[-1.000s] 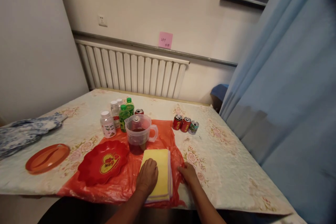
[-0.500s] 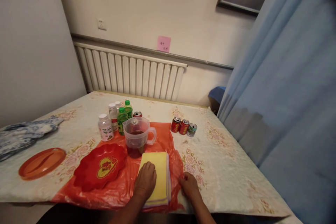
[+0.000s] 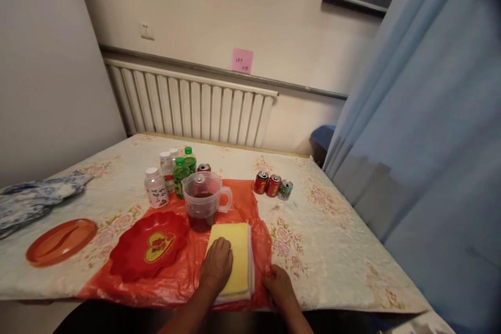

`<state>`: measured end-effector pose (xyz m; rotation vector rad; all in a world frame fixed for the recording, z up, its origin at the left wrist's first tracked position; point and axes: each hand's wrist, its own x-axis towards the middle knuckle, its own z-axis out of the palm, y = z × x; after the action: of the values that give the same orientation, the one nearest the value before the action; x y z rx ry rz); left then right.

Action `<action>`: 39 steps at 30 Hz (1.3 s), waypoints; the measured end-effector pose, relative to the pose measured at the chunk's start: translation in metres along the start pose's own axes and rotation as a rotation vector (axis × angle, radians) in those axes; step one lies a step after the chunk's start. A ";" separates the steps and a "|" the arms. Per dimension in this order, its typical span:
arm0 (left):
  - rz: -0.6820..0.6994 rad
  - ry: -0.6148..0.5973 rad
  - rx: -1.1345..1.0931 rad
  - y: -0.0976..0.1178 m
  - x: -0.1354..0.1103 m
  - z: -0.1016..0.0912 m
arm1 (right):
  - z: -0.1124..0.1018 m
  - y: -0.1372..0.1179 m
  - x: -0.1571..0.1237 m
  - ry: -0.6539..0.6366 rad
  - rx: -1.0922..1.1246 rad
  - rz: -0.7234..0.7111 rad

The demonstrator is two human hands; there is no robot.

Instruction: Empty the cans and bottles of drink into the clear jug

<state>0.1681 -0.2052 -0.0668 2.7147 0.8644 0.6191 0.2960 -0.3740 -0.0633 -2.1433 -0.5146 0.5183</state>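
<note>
Left hand (image 3: 216, 267) flat, open, on yellow cloths (image 3: 239, 242); right hand (image 3: 278, 287) on red bag (image 3: 261, 240), grip unclear. Better press evenly.

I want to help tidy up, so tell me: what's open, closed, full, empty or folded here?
Jug, upright, partly filled with dark liquid.
Bottles, upright, caps on.
Cans, upright; tops too small to tell.
Red dish, empty.
Orange plate, looks empty.
Yellow cloths, folded, stacked.
Blue cloth, crumpled.
Left hand, flat on the yellow cloths.
Right hand, on the red sheet; grip unclear.
</note>
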 end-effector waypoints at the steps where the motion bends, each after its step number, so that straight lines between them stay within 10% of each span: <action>1: -0.002 -0.001 0.001 0.000 0.000 0.000 | -0.001 0.002 -0.001 0.005 0.000 0.003; 23: -0.004 -0.027 0.010 0.001 0.001 -0.002 | -0.035 0.008 -0.022 0.224 -0.001 -0.041; 33: 0.005 -0.034 0.013 0.001 0.001 -0.001 | -0.001 -0.001 -0.064 0.144 -0.159 -0.453; 39: 0.005 -0.031 0.013 0.000 0.000 -0.001 | -0.005 -0.001 -0.046 0.116 -0.208 -0.337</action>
<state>0.1681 -0.2049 -0.0662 2.7314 0.8578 0.5731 0.2600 -0.4010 -0.0515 -2.2032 -0.8752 0.1563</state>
